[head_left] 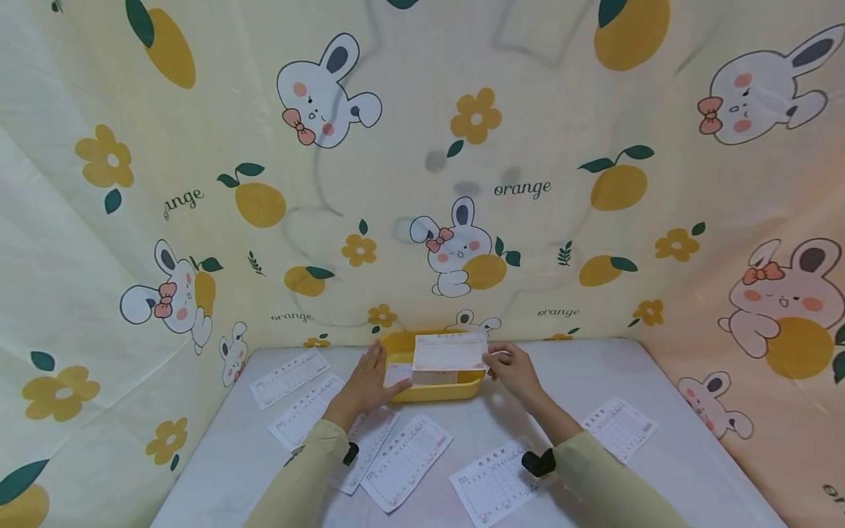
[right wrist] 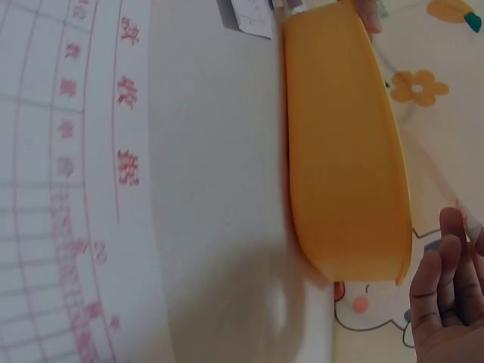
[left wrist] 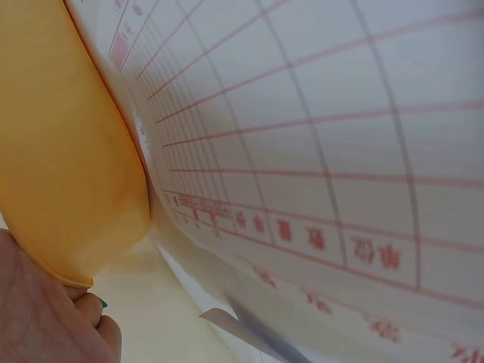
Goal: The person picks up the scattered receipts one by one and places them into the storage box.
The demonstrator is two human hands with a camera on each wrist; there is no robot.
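Observation:
A yellow plastic basket [head_left: 432, 394] stands at the far side of the table. My left hand [head_left: 361, 389] holds it by its left end, thumb at the front rim and fingers along the side. Over the basket, my right hand [head_left: 518, 374] pinches the right edge of a white printed receipt slip [head_left: 449, 353]. The slip covers part of the basket's inside. Below it show another white slip [head_left: 397, 373] and a beige block-like piece [head_left: 436, 378]. In the right wrist view, the fingers [right wrist: 446, 295] are beside the basket's end.
Several printed slips lie on the white table: one at the far left [head_left: 289, 378], one in front of the basket [head_left: 405, 462], one nearer the right arm [head_left: 495, 480] and one at the right [head_left: 620, 427]. A patterned cloth [head_left: 396, 161] rises behind the basket.

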